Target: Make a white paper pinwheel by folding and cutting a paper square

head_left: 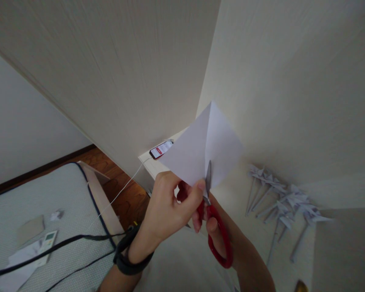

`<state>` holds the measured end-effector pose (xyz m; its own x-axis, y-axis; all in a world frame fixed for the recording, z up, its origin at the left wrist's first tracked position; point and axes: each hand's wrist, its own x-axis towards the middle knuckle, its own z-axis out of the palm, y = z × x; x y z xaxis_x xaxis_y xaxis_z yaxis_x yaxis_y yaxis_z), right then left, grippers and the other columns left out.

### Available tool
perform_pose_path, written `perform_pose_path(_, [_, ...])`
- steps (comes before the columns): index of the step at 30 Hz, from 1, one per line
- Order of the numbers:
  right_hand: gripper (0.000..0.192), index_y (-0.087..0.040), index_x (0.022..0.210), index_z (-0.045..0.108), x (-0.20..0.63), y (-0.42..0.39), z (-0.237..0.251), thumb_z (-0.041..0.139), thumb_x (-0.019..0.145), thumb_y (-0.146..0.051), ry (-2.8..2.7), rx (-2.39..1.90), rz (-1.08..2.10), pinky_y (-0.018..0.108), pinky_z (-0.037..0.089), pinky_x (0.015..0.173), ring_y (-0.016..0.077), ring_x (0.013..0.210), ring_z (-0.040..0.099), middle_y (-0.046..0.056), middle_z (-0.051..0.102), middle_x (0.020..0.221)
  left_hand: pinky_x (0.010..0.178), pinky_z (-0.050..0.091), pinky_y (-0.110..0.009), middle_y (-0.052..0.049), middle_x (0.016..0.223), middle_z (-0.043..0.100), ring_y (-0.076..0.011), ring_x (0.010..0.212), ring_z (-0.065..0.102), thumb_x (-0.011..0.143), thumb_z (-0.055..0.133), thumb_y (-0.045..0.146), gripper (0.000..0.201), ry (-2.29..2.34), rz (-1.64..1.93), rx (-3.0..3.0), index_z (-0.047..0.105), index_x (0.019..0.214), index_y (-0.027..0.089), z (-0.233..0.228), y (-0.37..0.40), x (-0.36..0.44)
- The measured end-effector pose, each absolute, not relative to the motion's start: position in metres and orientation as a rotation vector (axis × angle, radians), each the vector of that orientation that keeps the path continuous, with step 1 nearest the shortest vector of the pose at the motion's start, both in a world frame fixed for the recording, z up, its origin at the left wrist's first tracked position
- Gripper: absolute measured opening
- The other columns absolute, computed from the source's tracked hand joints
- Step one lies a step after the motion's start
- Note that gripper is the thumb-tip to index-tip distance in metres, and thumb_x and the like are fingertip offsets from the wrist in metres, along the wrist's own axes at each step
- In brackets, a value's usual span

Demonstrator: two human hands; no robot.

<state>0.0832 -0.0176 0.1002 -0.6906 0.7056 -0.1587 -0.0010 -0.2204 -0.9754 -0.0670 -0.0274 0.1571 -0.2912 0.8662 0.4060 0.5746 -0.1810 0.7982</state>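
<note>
My left hand [167, 207] pinches the lower edge of a folded white paper sheet [200, 146], holding it up in front of me. A dark band circles that wrist. My right hand [219, 227] grips red-handled scissors [217, 239]. The grey blades [208, 178] point upward and cut into the paper along its centre crease. Much of my right hand is hidden behind the left hand and the scissor handles.
A white table [261, 219] carries several folded paper pinwheels on sticks [280, 202] at the right. A phone [160, 149] with a white cable lies on the table's far corner. At the left, a mattress [48, 202] holds a remote control [47, 241], paper scraps and black cables.
</note>
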Motion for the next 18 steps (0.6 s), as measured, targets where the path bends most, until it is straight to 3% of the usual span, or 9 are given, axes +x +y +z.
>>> perform_pose_path(5, [0.048, -0.026, 0.099, 0.051, 0.084, -0.0162, 0.1102, 0.05, 0.085, -0.071, -1.58, -0.798, 1.99, 0.033, 0.052, 0.076, 0.0211, 0.083, 0.057, 0.007, 0.057, 0.093, 0.054, 0.046, -0.028, 0.001, 0.049, 0.059, -0.0153, 0.051, 0.057, 0.084, 0.056, 0.027, 0.031, 1.846, 1.529, 1.615, 0.056, 0.054, 0.021, 0.151, -0.0276, -0.0678])
perform_pose_path(10, [0.048, -0.026, 0.106, 0.052, 0.0844, -0.0155, 0.1102, 0.051, 0.085, -0.07, -1.568, -0.797, 1.994, 0.034, 0.051, 0.081, 0.0213, 0.086, 0.057, 0.007, 0.058, 0.097, 0.054, 0.045, -0.028, 0.002, 0.049, 0.058, -0.0144, 0.05, 0.055, 0.086, 0.056, 0.027, 0.032, 1.792, 1.517, 1.586, 0.056, 0.055, 0.021, 0.1489, -0.0281, -0.0678])
perform_pose_path(18, [0.045, -0.027, 0.098, 0.049, 0.0808, -0.0161, 0.1084, 0.046, 0.087, -0.07, -1.555, -0.804, 2.009, 0.03, 0.051, 0.066, 0.0185, 0.075, 0.056, 0.006, 0.057, 0.09, 0.055, 0.046, -0.028, 0.001, 0.05, 0.058, -0.0149, 0.052, 0.056, 0.086, 0.056, 0.028, 0.03, 1.789, 1.506, 1.555, 0.056, 0.057, 0.022, 0.1493, -0.0293, -0.0683])
